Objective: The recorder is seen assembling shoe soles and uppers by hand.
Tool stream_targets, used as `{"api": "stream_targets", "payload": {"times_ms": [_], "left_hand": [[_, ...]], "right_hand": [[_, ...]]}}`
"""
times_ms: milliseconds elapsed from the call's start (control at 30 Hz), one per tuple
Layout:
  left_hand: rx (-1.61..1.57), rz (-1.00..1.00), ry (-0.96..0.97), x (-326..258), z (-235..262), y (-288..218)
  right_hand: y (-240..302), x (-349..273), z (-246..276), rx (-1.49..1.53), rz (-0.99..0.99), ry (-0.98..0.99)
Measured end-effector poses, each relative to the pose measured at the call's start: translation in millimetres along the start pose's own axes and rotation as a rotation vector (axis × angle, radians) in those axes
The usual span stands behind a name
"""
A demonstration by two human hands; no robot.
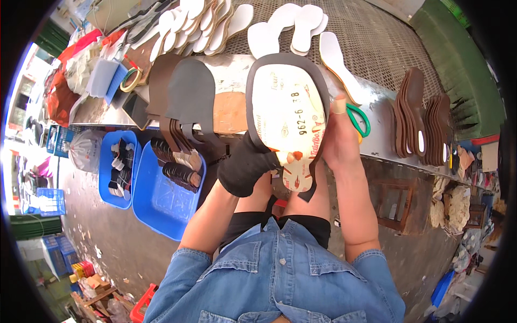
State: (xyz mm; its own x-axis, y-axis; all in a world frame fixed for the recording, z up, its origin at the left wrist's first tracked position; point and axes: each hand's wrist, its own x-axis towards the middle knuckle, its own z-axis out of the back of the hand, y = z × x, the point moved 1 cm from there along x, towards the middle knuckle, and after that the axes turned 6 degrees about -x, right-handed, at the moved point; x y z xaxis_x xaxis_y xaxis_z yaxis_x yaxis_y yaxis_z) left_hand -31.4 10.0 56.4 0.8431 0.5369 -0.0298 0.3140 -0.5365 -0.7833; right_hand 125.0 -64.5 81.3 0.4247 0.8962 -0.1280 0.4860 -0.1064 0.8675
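Observation:
Between my two hands, above my lap, is a shoe insole (285,107) with a pale printed underside and a dark leather cover wrapping past its edge. My left hand (242,168), in a black glove with bare fingertips, is closed on its narrow lower part. At its right edge, my right hand (340,140) grips it with the thumb raised and the other fingers partly hidden behind. Just right of that hand lie green-handled scissors (360,119) on the bench. Dark grey leather pieces (191,89) lie left of the insole, overhanging the bench edge, with brown ones (161,89) beside them.
White insoles (308,24) lie on the mesh surface (371,32) at the back. Brown insoles (410,116) stand stacked at the right. Blue bins (161,202) below left hold bundled pieces. A tape roll (130,79) sits at the bench's left.

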Motion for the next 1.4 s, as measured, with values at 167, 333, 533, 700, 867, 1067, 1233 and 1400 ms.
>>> {"api": "stream_targets", "payload": {"times_ms": [167, 333, 533, 700, 867, 1067, 1233, 1400], "left_hand": [[0.092, 0.037, -0.072, -0.5, -8.8, -1.2], [0.053, 0.006, -0.082, 2.1, 0.2, -2.3], [0.079, 0.015, -0.073, 6.7, 4.9, -7.5], [0.223, 0.183, -0.209, 11.3, 3.3, -31.5], [1.633, -0.942, -0.075, 11.1, -13.5, -37.3], [1.341, -0.366, 0.140, 20.1, 2.5, -46.2], [0.710, -0.062, -0.129, 23.4, 16.1, -25.6], [0.584, 0.033, -0.123, 19.0, 13.4, -18.0]], "right_hand": [[11.4, 6.4, -4.1, -0.749, 0.477, -0.002], [0.7, -4.5, -20.2, -0.454, 0.449, 0.059], [-6.9, -5.1, -4.7, -0.626, 0.465, 0.100], [-6.3, -10.9, 21.5, -0.289, 0.040, -0.082], [-44.7, 5.6, 70.8, 0.106, -0.267, 0.048], [-22.0, -8.6, 42.7, -0.031, -0.310, 0.292], [-29.7, -26.8, 24.5, -0.404, -0.079, 0.082], [-48.4, -24.4, 2.7, -0.396, 0.162, 0.064]]}}
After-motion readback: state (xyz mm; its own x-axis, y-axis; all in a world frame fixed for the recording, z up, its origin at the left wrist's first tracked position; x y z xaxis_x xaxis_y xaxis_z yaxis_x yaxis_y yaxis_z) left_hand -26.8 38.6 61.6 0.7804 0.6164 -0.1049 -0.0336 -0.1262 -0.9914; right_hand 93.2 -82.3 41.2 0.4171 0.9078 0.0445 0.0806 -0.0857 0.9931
